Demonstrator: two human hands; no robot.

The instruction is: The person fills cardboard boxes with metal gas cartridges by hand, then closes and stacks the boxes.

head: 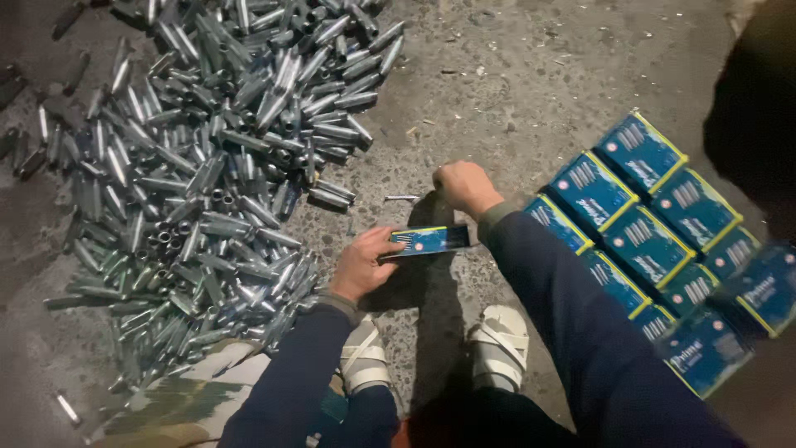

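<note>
The left hand (363, 264) pinches a small blue box (429, 241) by its end; the right hand (466, 187), at one o'clock, is fisted. Metal tubes (207, 182) are heaped at ten o'clock.

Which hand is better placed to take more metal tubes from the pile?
Probably the left hand: it sits beside the pile of metal tubes, touching the small blue box. The right hand is farther away, nearer the stacked blue boxes.
</note>
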